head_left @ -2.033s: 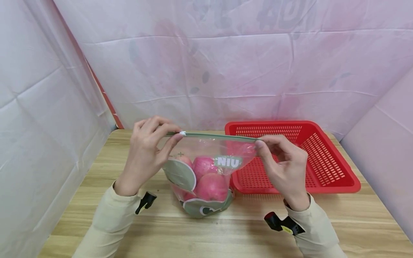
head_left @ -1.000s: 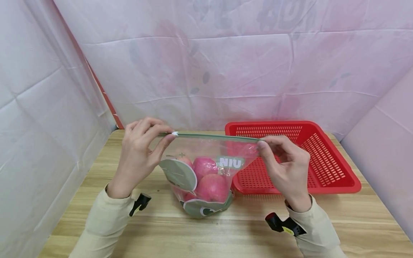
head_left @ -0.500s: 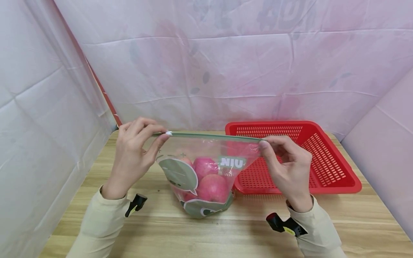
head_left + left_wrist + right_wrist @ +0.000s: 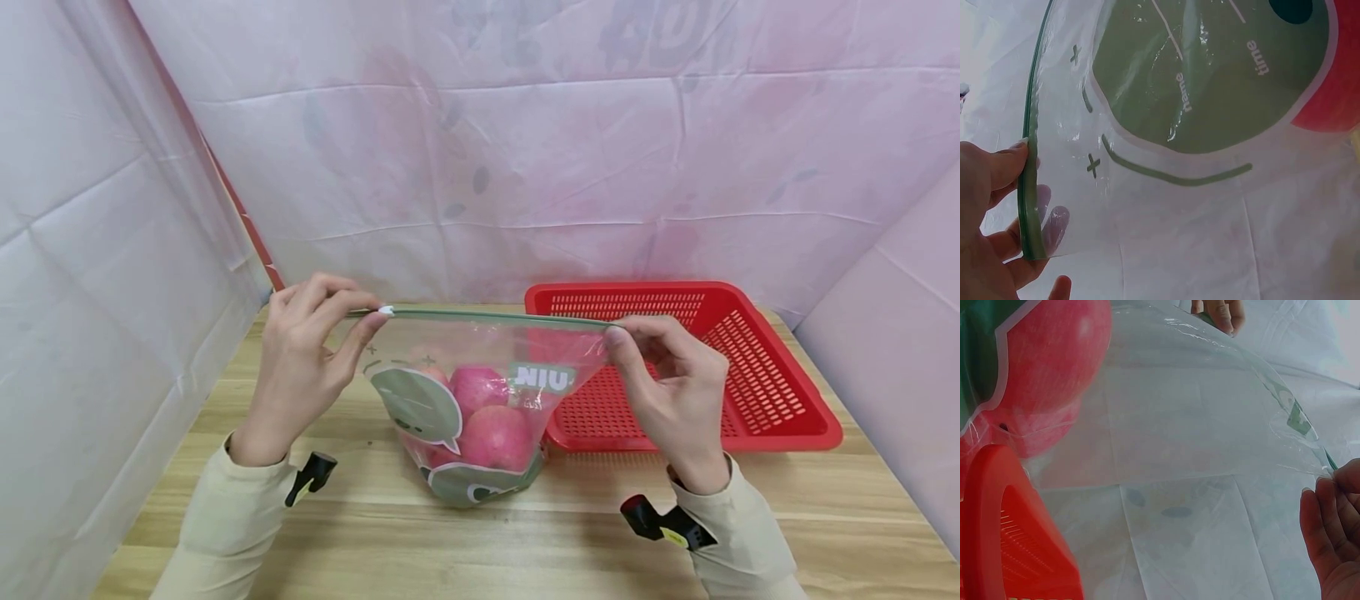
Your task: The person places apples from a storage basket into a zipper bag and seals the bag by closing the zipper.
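A clear zip bag (image 4: 420, 404) with green print stands on the table, with several pink-red apples (image 4: 497, 437) inside. Its green zip strip is stretched level across the top between both hands. My left hand (image 4: 303, 358) pinches the strip near its left end, thumb and forefinger right at the white slider (image 4: 386, 310). In the left wrist view the thumb (image 4: 1007, 164) lies on one side of the strip, with fingers showing through the plastic. My right hand (image 4: 671, 383) pinches the strip's right corner between thumb and forefinger.
A red plastic basket (image 4: 776, 442) with slotted walls stands on the wooden table (image 4: 547, 542) behind the right hand, close beside the bag. White and pink printed cloth (image 4: 555, 158) hangs behind and along both sides.
My left hand and the white slider have moved left along the zip strip, toward its end. The right hand has shifted very slightly right, still gripping the corner. The apples stay in place.
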Motion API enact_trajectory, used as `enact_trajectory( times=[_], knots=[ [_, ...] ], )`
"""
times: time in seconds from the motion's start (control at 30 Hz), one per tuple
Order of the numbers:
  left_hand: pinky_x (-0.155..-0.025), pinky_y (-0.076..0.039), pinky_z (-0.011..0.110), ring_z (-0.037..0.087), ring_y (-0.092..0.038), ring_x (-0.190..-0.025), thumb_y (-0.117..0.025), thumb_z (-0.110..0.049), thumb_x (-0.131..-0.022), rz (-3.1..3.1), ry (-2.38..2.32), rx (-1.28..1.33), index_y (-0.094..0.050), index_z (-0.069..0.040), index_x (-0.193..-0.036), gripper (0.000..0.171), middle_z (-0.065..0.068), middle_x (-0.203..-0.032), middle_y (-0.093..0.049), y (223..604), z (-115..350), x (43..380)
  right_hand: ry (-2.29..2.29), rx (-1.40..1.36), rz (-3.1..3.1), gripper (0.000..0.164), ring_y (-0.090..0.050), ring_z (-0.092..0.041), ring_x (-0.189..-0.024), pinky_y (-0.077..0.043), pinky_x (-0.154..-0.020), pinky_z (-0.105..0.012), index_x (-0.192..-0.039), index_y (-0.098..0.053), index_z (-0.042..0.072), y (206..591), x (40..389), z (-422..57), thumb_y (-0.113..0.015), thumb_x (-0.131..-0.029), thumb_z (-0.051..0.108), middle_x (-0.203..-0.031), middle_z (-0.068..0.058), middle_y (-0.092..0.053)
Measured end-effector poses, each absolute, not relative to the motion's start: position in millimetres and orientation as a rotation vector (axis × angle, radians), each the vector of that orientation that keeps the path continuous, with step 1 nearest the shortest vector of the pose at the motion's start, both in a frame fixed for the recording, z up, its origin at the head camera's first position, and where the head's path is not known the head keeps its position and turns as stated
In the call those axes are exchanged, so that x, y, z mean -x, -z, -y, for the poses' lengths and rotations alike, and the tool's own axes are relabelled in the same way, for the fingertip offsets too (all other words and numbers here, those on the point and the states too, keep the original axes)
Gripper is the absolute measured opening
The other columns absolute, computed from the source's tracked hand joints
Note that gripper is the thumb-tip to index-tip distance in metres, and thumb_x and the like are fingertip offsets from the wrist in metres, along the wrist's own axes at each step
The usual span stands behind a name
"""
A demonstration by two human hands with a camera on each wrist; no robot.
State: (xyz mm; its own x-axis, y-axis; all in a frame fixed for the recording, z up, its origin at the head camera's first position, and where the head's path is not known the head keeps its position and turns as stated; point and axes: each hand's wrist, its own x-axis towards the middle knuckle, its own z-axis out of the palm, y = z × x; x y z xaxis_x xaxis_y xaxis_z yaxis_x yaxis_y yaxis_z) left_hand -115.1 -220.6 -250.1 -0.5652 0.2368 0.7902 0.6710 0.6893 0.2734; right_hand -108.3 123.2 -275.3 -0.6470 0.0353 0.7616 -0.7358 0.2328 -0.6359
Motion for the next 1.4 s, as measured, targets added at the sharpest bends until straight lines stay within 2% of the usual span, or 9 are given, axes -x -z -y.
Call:
enact_trajectory(
  times=[0.13,0.5,0.83,1.4],
  knots=[
    [-0.096,-0.035,0.05,0.028,-0.063,-0.09,-0.069,-0.034,-0.098,2.144,0.727,0.68,-0.075,-0.004,-0.096,0.031,0.013,-0.097,-0.065,250.3,222.4,114.2,-1.482,-0.645,1.839,0.005,-0.063,-0.007,-0.068,-0.055,-0.067,-0.014,-0.092,-0.067,-0.013,275.3,108.8,-123.9,-0.069,-0.087,-0.012,-0.081,0.001,-0.069],
    [-0.097,-0.036,0.05,0.028,-0.063,-0.091,-0.077,-0.022,-0.092,2.161,0.719,0.663,-0.074,-0.003,-0.097,0.019,0.014,-0.099,-0.065,249.4,228.5,111.8,-1.466,-0.626,1.852,0.005,-0.063,-0.007,-0.068,-0.054,-0.065,-0.013,-0.092,-0.067,-0.013,275.2,108.2,-126.6,-0.069,-0.087,-0.012,-0.08,0.001,-0.068],
    [-0.095,-0.037,0.05,0.03,-0.063,-0.093,-0.065,-0.04,-0.1,2.15,0.735,0.647,-0.074,-0.003,-0.097,0.038,0.015,-0.099,-0.065,249.0,231.7,112.0,-1.455,-0.61,1.848,0.004,-0.063,-0.007,-0.067,-0.053,-0.064,-0.013,-0.091,-0.067,-0.013,276.0,107.7,-129.3,-0.069,-0.088,-0.011,-0.079,0.001,-0.068],
    [-0.097,-0.035,0.047,0.03,-0.061,-0.091,-0.059,-0.052,-0.098,2.109,0.806,0.561,-0.075,-0.007,-0.095,0.048,0.014,-0.099,-0.064,252.5,237.3,107.5,-1.451,-0.606,1.858,0.004,-0.066,-0.007,-0.067,-0.055,-0.065,-0.013,-0.092,-0.067,-0.013,278.2,110.7,-130.5,-0.069,-0.088,-0.012,-0.08,0.002,-0.069]
  ],
)
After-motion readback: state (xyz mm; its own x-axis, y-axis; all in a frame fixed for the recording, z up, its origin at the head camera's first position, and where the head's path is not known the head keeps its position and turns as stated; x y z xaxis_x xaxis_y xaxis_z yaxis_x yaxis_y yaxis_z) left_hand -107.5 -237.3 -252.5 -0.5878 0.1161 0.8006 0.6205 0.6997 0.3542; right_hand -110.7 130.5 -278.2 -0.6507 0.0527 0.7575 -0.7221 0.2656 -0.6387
